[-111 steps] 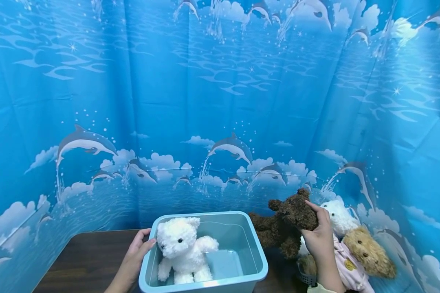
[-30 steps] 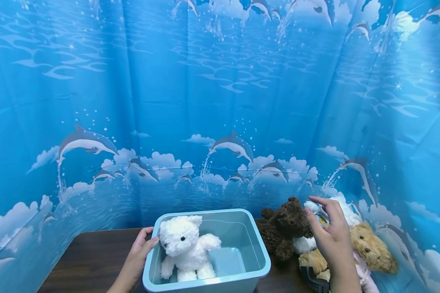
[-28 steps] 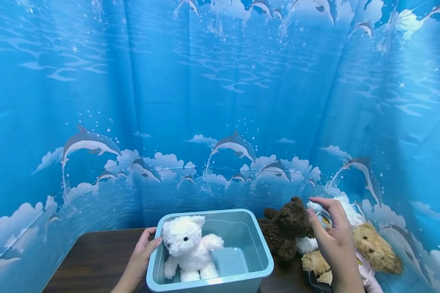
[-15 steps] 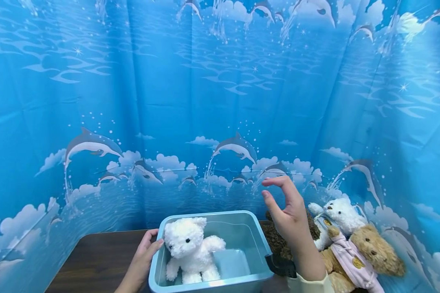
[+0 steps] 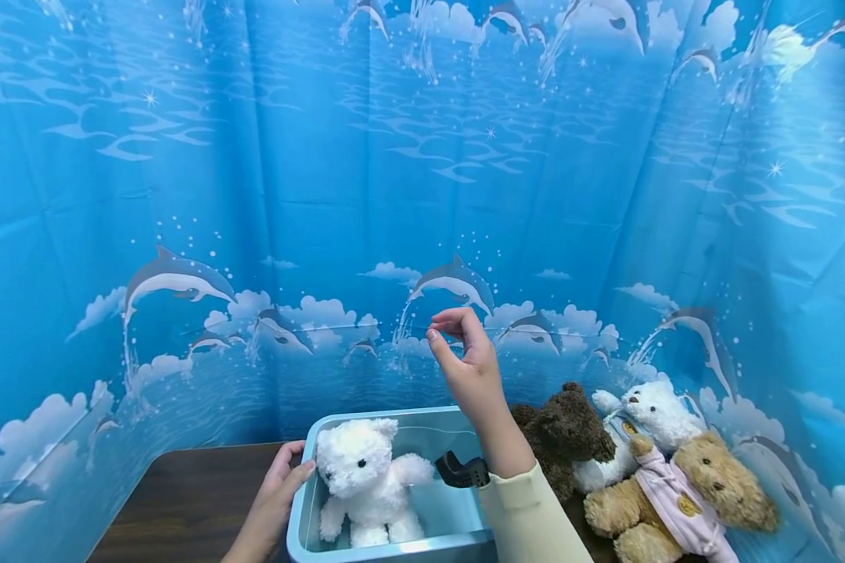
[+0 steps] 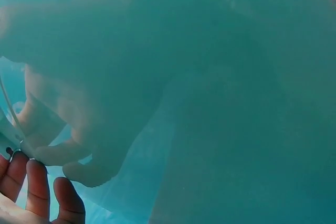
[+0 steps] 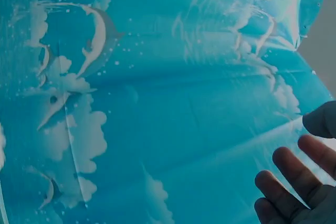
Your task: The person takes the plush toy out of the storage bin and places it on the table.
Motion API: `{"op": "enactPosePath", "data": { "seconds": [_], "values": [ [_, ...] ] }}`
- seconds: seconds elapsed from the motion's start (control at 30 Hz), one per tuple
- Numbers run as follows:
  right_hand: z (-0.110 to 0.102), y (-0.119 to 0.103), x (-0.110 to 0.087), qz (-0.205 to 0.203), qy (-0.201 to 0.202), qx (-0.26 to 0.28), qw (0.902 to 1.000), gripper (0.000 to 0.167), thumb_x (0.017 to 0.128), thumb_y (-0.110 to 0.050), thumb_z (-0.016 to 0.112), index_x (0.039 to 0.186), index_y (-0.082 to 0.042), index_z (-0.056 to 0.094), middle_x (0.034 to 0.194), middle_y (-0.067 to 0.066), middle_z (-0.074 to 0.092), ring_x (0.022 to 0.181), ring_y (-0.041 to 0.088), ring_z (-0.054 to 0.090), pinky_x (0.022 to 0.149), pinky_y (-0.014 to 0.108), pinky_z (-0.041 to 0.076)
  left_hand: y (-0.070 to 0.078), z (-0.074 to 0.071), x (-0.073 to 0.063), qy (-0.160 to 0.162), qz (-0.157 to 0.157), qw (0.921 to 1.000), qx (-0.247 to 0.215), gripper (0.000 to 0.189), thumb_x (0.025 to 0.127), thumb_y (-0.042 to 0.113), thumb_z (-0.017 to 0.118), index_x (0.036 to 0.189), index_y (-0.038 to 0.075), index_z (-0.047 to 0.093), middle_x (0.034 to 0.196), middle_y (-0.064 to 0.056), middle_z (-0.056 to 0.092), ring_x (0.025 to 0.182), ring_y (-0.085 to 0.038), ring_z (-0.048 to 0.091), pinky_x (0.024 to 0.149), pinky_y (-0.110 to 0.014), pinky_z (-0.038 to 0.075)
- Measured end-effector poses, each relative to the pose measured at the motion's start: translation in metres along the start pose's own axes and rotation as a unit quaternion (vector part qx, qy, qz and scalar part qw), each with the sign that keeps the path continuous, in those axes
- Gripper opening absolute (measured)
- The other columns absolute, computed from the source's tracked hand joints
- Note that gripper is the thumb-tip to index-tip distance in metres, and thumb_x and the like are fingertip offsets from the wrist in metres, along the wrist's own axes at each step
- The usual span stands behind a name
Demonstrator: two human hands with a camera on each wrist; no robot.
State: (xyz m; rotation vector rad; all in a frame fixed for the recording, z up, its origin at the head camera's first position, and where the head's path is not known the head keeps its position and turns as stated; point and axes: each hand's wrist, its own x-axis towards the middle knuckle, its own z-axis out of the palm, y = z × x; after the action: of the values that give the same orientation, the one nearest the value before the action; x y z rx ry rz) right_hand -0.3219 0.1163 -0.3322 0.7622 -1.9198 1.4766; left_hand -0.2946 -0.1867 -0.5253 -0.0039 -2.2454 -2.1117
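My left hand [image 5: 276, 489] grips the left rim of a light blue plastic bin [image 5: 422, 428], thumb on top. In the left wrist view its fingers [image 6: 38, 184] lie along the bin's side, which fills most of the picture. A fluffy white teddy bear [image 5: 366, 489] sits upright in the bin's left half. My right hand [image 5: 468, 367] is raised above the bin's back right side, thumb and fingers loosely bent, holding nothing. Its sleeve crosses the bin's right end and hides it. In the right wrist view, the fingers [image 7: 296, 174] are spread apart before the curtain.
Right of the bin are a dark brown teddy bear [image 5: 576, 426], a white bear [image 5: 658, 414] and a tan bear in a pink hoodie [image 5: 683, 508]. They lie close together on the dark wooden table [image 5: 183, 500]. A blue dolphin curtain [image 5: 310, 195] hangs behind.
My right hand has let go of the brown bear and moved left and up, over the bin. The brown bear stays right of the bin. My left hand keeps its place on the rim.
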Motion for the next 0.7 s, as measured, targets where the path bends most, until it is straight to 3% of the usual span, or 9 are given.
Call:
{"op": "enactPosePath", "data": {
  "seconds": [0.17, 0.3, 0.5, 0.6, 0.7],
  "values": [
    [0.030, 0.012, 0.004, 0.016, 0.009, 0.068, 0.9975, 0.024, 0.112, -0.024, 0.062, 0.132, -0.011, 0.058, 0.121, 0.008, 0.062, 0.116, 0.022, 0.061, 0.102, 0.042, 0.052, 0.001, 0.000, 0.001, -0.003, 0.002, 1.0000, 0.007, 0.048, 0.114, 0.034, 0.053, 0.151, 0.006, 0.041, 0.154, -0.018, 0.048, 0.133, -0.030, 0.053, 0.106, -0.048, 0.058],
    [0.054, 0.039, 0.001, 0.073, -0.026, 0.119, 0.9899, 0.029, 0.113, -0.026, 0.061, 0.137, -0.012, 0.054, 0.118, 0.009, 0.058, 0.108, 0.020, 0.058, 0.094, 0.031, 0.050, 0.004, -0.002, 0.003, -0.003, 0.014, 0.9998, 0.014, 0.046, 0.114, 0.031, 0.053, 0.151, 0.006, 0.041, 0.152, -0.017, 0.049, 0.130, -0.027, 0.054, 0.099, -0.036, 0.059],
    [0.070, 0.059, -0.014, 0.157, -0.168, 0.067, 0.9709, 0.036, 0.110, -0.041, 0.065, 0.141, -0.025, 0.055, 0.122, 0.006, 0.062, 0.112, 0.019, 0.060, 0.095, 0.039, 0.052, 0.003, -0.004, 0.003, 0.002, 0.018, 0.9997, 0.017, 0.044, 0.114, 0.028, 0.051, 0.150, 0.006, 0.041, 0.153, -0.018, 0.049, 0.129, -0.025, 0.056, 0.101, -0.038, 0.060],
    [0.074, 0.065, -0.021, 0.178, -0.242, 0.023, 0.9534, 0.041, 0.107, -0.047, 0.068, 0.143, -0.033, 0.056, 0.130, 0.001, 0.062, 0.120, 0.018, 0.060, 0.097, 0.043, 0.054, 0.002, -0.004, 0.002, -0.002, 0.008, 0.9999, 0.012, 0.045, 0.114, 0.028, 0.051, 0.151, 0.005, 0.041, 0.154, -0.019, 0.048, 0.130, -0.024, 0.056, 0.101, -0.036, 0.060],
    [0.076, 0.067, -0.024, 0.182, -0.288, -0.020, 0.9401, 0.046, 0.103, -0.049, 0.073, 0.144, -0.036, 0.057, 0.140, -0.002, 0.059, 0.129, 0.017, 0.057, 0.102, 0.045, 0.055, 0.002, -0.005, 0.002, -0.008, 0.006, 0.9999, 0.009, 0.047, 0.114, 0.028, 0.052, 0.152, 0.004, 0.040, 0.155, -0.019, 0.048, 0.131, -0.024, 0.055, 0.098, -0.030, 0.058]
  ]
}}
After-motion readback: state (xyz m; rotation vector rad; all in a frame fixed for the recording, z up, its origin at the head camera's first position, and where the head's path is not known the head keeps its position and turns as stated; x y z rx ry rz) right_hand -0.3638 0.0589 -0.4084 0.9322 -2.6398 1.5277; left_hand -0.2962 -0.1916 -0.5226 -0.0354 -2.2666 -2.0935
